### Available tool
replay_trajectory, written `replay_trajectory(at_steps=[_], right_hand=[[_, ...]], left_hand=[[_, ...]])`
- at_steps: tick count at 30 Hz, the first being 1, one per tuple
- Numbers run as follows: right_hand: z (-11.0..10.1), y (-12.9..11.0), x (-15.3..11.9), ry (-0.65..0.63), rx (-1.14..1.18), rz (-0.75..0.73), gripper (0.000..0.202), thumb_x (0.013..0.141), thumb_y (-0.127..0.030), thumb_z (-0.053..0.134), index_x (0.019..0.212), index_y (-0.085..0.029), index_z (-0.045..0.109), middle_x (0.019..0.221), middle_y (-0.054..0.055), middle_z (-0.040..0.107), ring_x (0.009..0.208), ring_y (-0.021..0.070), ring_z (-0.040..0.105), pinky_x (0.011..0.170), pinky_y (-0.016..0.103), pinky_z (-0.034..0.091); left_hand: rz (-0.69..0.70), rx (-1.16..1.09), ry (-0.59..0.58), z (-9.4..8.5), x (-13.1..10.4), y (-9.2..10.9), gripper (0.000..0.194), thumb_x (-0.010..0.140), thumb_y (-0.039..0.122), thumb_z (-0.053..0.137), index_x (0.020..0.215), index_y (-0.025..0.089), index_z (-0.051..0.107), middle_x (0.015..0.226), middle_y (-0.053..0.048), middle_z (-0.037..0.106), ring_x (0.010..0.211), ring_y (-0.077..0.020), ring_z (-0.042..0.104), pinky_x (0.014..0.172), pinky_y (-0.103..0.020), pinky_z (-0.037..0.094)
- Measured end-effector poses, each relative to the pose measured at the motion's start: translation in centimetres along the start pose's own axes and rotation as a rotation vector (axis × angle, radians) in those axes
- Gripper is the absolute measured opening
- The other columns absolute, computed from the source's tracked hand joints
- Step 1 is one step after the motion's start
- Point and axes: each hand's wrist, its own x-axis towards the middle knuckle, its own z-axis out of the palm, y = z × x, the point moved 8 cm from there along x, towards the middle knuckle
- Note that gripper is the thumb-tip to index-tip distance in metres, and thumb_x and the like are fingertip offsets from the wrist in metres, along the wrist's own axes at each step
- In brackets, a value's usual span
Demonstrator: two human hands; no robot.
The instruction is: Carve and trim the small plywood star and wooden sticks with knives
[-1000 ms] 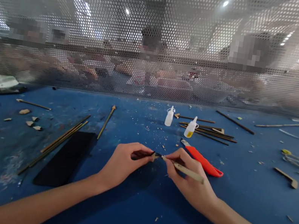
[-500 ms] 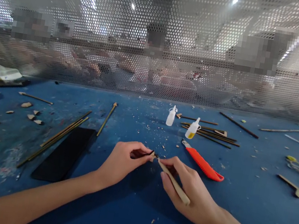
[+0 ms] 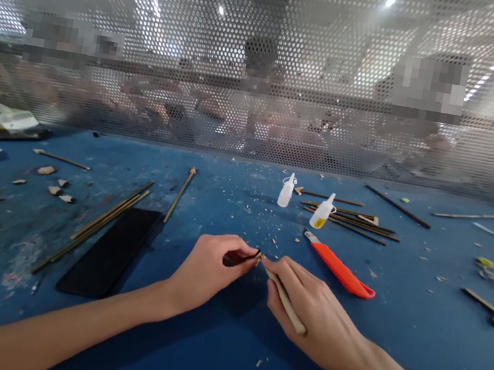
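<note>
My left hand [image 3: 210, 270] pinches a small dark-edged piece [image 3: 258, 254] between thumb and fingertips, low over the blue table [image 3: 217, 363]. From the right, my right hand [image 3: 309, 306] grips a tool with a pale wooden handle [image 3: 286, 305] much like a pen. The tool's tip meets the small piece, though the fingers partly hide the contact. Just beyond my right hand lies an orange utility knife [image 3: 341, 270]. Two small white bottles [image 3: 286, 191] stand farther back, one with a yellow label [image 3: 322, 213].
A black flat slab [image 3: 110, 253] lies left of my left hand, beside several thin sticks [image 3: 98, 226]. More sticks [image 3: 354, 221] lie behind the knife. Wood chips and shavings dot the table. A perforated metal screen [image 3: 258, 120] rises at the back, with people blurred behind it.
Both hands stay close together, and the fingertips have come nearer each other. The wooden handle has tilted slightly. The whole view has shifted a little.
</note>
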Motion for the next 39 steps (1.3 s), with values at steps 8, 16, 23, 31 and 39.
replay_trajectory(at_steps=[8, 16, 23, 31, 39], right_hand=[[-0.1, -0.4, 0.0, 0.002, -0.057, -0.027, 0.019, 0.097, -0.012, 0.041, 0.109, -0.019, 0.053, 0.085, 0.004, 0.058, 0.071, 0.0174, 0.056, 0.061, 0.031, 0.043], [-0.4, -0.9, -0.5, 0.005, -0.003, -0.041, 0.021, 0.095, -0.011, 0.042, 0.108, -0.021, 0.055, 0.079, 0.003, 0.058, 0.063, 0.0152, 0.055, 0.057, 0.029, 0.043], [-3.4, 1.9, -1.1, 0.26, 0.065, 0.127, 0.016, 0.094, -0.02, 0.054, 0.109, -0.024, 0.054, 0.078, 0.001, 0.065, 0.061, 0.0147, 0.059, 0.058, 0.03, 0.047], [-2.2, 4.5, -0.9, 0.268, 0.225, 0.278, 0.024, 0.099, -0.031, 0.051, 0.08, -0.021, 0.062, 0.094, 0.006, 0.068, 0.079, 0.0174, 0.064, 0.067, 0.033, 0.052], [-1.4, 4.1, -1.2, 0.182, 0.352, 0.274, 0.019, 0.1, -0.033, 0.051, 0.086, -0.021, 0.057, 0.078, 0.002, 0.063, 0.06, 0.0128, 0.057, 0.054, 0.029, 0.048]], left_hand=[[-0.02, -0.035, 0.006, -0.1, 0.0, -0.1, 0.015, 0.089, 0.033, 0.069, 0.096, 0.022, 0.078, 0.094, -0.002, 0.078, 0.083, -0.0204, 0.074, 0.075, -0.027, 0.058], [-0.063, -0.048, 0.021, 0.0, -0.1, -0.5, 0.016, 0.088, 0.034, 0.071, 0.096, 0.023, 0.079, 0.093, -0.002, 0.079, 0.082, -0.0219, 0.075, 0.075, -0.028, 0.061], [0.099, 0.142, 0.024, -0.6, -0.5, 0.6, 0.013, 0.09, 0.03, 0.07, 0.098, 0.025, 0.079, 0.096, -0.002, 0.078, 0.087, -0.0216, 0.074, 0.083, -0.031, 0.06], [0.457, 0.416, -0.316, 2.0, -2.8, 2.9, 0.032, 0.102, 0.016, 0.046, 0.123, 0.023, 0.07, 0.121, -0.008, 0.071, 0.112, -0.0217, 0.067, 0.099, -0.036, 0.055], [0.65, 0.58, -0.365, 2.5, -3.5, 3.8, 0.029, 0.101, 0.009, 0.046, 0.12, 0.014, 0.067, 0.12, -0.011, 0.07, 0.114, -0.0221, 0.065, 0.099, -0.035, 0.057]])
